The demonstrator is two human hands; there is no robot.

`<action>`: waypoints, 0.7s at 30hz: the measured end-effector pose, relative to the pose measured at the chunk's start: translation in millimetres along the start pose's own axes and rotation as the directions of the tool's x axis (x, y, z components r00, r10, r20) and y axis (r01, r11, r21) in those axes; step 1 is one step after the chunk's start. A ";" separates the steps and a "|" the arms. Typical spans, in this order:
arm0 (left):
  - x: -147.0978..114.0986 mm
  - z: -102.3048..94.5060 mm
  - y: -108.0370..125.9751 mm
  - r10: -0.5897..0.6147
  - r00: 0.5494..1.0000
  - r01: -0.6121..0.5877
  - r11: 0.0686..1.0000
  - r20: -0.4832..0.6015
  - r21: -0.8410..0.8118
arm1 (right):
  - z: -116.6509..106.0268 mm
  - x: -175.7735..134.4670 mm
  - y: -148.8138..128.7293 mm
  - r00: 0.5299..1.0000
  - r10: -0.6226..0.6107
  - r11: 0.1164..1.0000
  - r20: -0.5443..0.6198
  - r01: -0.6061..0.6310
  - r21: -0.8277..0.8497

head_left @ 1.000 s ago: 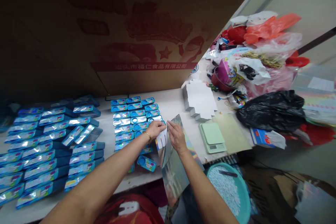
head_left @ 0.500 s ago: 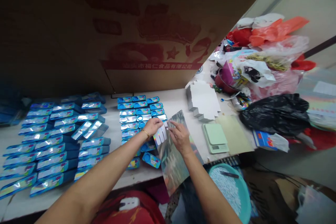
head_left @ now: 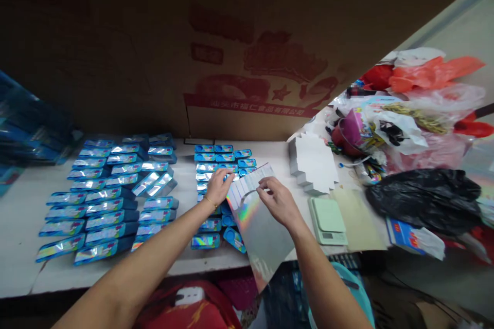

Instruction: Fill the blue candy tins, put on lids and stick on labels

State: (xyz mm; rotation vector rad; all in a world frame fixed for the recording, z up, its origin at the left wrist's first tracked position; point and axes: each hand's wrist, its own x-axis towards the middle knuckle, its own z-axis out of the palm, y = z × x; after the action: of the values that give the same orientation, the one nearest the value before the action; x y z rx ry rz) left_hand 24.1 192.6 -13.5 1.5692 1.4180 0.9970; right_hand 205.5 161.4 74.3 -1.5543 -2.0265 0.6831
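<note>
A shiny, rainbow-reflecting sheet point(head_left: 262, 236) lies slanted across the table's front edge, with pale strips and lettering near its top. My left hand point(head_left: 219, 185), wearing a thin bracelet, is at the sheet's upper left corner with curled fingers; what they hold, if anything, is too small to make out. Over the sheet's upper right part is my right hand point(head_left: 276, 198), thumb and fingertips pinched together; anything between them is hidden. Rows of small blue boxes point(head_left: 204, 157) stand beside and behind my left hand, some partly covered by the hand and sheet.
More blue boxes point(head_left: 111, 208) stand in rows on the left. A large carton point(head_left: 247, 20) walls off the back. Right of the sheet are stacked white cut-out cards point(head_left: 314, 162) and a pale green scale point(head_left: 328, 220). Bags point(head_left: 412, 195) pile up far right; a turquoise basin point(head_left: 360, 288) sits below.
The view has turned left, so things appear farther right. My hands have drawn apart slightly above the sheet, and the white labels between them no longer show as clearly.
</note>
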 end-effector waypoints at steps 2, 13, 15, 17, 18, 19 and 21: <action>-12.9 -13.6 4.4 -0.038 0.998 0.046 0.979 0.040 -0.199 | 12.6 6.6 2.7 0.995 0.104 0.990 0.007 -0.104 0.093; -25.2 -55.8 -25.8 -0.302 0.952 0.284 0.827 0.044 -0.485 | 78.4 46.0 -22.5 0.888 0.397 0.667 0.233 -0.453 0.591; -20.0 -66.7 -30.8 -0.346 0.938 0.311 0.815 0.019 -0.488 | 90.8 53.7 -27.5 0.882 0.401 0.634 0.246 -0.461 0.620; -13.6 -77.4 -36.4 -0.400 0.916 0.342 0.818 -0.029 -0.462 | 105.6 63.8 -30.1 0.879 0.408 0.623 0.247 -0.466 0.628; -9.4 -82.0 -39.8 -0.430 0.901 0.365 0.821 -0.056 -0.439 | 113.8 69.9 -30.4 0.880 0.414 0.634 0.232 -0.462 0.620; -4.4 -85.8 -43.8 -0.463 0.882 0.392 0.821 -0.082 -0.415 | 122.5 76.6 -30.1 0.885 0.417 0.659 0.206 -0.451 0.602; 8.2 -91.0 -53.6 -0.526 0.841 0.449 0.810 -0.129 -0.377 | 140.0 91.7 -27.8 0.906 0.405 0.757 0.120 -0.406 0.513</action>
State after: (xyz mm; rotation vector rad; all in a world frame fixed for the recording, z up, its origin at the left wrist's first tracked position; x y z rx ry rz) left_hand -79.8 208.7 -27.3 0.7915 1.6011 1.0454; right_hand 73.2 231.3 -5.6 -1.6384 -1.3184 1.2847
